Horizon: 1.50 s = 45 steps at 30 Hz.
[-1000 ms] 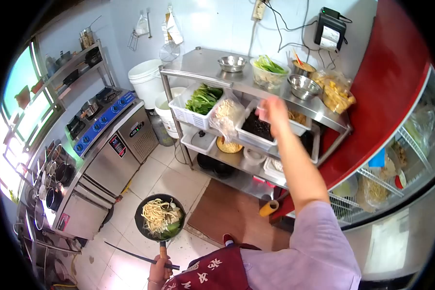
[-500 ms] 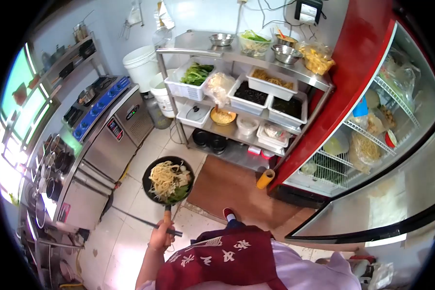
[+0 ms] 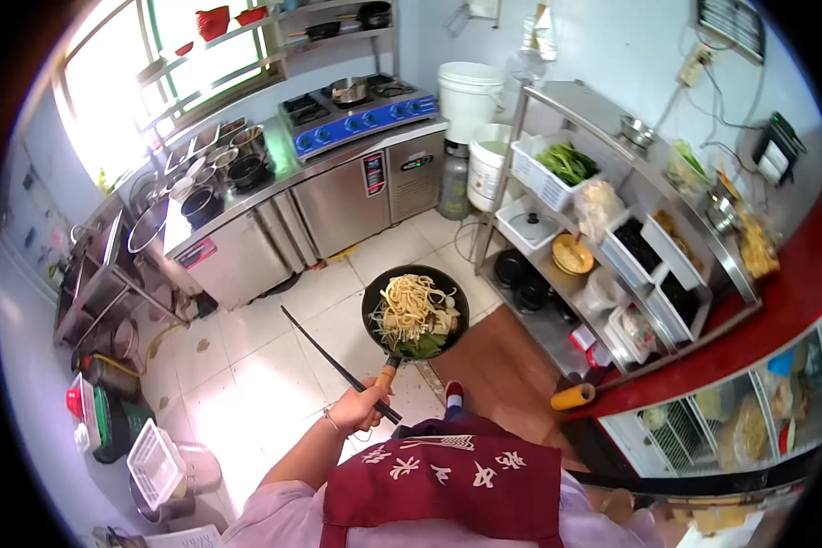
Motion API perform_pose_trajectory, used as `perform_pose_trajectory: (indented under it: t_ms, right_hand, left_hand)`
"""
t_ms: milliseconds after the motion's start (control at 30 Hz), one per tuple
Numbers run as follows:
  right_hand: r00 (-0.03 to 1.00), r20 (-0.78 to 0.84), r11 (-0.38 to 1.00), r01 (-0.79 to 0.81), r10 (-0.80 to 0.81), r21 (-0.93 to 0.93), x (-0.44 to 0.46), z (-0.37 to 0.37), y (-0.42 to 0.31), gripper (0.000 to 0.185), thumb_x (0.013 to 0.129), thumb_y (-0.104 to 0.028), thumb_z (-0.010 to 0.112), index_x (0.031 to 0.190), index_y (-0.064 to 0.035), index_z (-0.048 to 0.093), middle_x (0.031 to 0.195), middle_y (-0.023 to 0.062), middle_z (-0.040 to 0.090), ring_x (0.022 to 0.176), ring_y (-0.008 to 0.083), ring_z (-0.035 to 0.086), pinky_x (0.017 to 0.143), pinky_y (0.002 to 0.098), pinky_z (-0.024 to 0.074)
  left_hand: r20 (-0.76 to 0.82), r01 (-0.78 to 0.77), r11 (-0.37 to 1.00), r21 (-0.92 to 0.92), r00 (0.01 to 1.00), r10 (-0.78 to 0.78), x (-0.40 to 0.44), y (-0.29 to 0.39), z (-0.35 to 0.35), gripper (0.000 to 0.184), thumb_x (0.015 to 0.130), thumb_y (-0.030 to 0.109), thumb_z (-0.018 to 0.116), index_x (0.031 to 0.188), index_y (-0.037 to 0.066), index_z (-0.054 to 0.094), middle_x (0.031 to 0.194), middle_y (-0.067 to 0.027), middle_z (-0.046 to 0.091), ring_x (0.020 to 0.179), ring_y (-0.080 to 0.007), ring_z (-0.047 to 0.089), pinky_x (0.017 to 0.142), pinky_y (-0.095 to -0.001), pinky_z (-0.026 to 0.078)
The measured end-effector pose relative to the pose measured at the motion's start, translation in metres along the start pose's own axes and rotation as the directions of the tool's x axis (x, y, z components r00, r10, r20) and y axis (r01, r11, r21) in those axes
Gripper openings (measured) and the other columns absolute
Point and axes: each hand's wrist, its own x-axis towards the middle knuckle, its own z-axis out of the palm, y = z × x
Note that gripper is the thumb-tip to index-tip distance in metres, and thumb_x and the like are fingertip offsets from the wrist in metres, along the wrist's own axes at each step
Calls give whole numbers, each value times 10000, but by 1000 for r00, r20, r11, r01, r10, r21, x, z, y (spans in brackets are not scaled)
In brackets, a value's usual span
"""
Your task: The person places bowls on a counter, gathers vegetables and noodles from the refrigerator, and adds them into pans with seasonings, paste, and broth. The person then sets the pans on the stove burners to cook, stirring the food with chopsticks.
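Note:
My left hand (image 3: 360,407) is closed round the wooden handle (image 3: 387,375) of a black frying pan (image 3: 372,331). Long black chopsticks (image 3: 327,356) are gripped in the same hand and slant up to the left. Inside the pan lies a heap of pale noodles (image 3: 413,301), with green leaves (image 3: 420,346) at the near side and pale pieces beside them. The pan is held level above the tiled floor. At the lower right, a bit of my right arm shows near the fridge door; its hand and fingers cannot be made out.
A steel counter (image 3: 338,208) carries a blue-fronted gas stove (image 3: 365,121) and several pots. To the right, a steel shelf rack (image 3: 603,114) holds tubs of food beside a red fridge (image 3: 749,333). A brown mat (image 3: 502,365) covers floor tiles; a white basket (image 3: 155,464) stands lower left.
My view has swung left, bringing the stove and counter toward the middle and the fridge to the edge. The pan and chopsticks stay in my left hand.

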Motion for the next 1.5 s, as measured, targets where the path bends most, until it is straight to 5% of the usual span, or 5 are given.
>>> perform_pose_trajectory:
  t_ms: [233, 333, 400, 833, 1500]
  right_hand:
    - [915, 134, 811, 400, -381, -427, 84, -19, -174, 340, 827, -258, 476, 982, -8, 649, 945, 163, 655, 893, 282, 634, 747, 390, 507]
    - [224, 391, -121, 715, -893, -688, 127, 8, -316, 209, 726, -248, 627, 851, -93, 688, 820, 122, 666, 756, 242, 654, 639, 391, 516]
    - [577, 270, 619, 778, -771, 108, 111, 25, -415, 296, 775, -276, 581, 940, -39, 649, 979, 167, 639, 897, 304, 616, 764, 378, 487]
    - [3, 289, -10, 999, -957, -44, -185, -39, -881, 269, 823, -263, 543, 976, -62, 636, 860, 139, 655, 818, 265, 626, 718, 343, 493]
    - [-223, 170, -74, 786, -960, 613, -629, -28, -1282, 194, 898, -116, 477, 1058, -28, 544, 746, 43, 569, 541, 83, 490, 492, 222, 408]
  left_hand:
    - [-102, -104, 992, -74, 990, 96, 43, 38, -63, 213, 826, 190, 516, 968, 35, 483, 656, -22, 493, 430, -101, 444, 393, -235, 384]
    - [-126, -163, 977, -138, 981, 146, 65, 70, -90, 245, 804, 164, 527, 1002, 33, 467, 654, -21, 495, 423, -99, 439, 385, -238, 379]
    - [-204, -141, 980, -141, 973, 111, 64, 107, -102, 246, 800, 160, 525, 1002, 31, 467, 651, -21, 492, 425, -99, 438, 386, -237, 376]
    - [-589, -425, 861, -281, 784, 195, 46, 186, -226, 194, 840, 162, 487, 988, 37, 494, 704, -39, 522, 423, -97, 471, 377, -219, 388]
    - [-627, -494, 831, -256, 739, 247, 35, 374, -646, 209, 828, 187, 483, 969, 35, 503, 692, -26, 522, 411, -90, 448, 378, -213, 400]
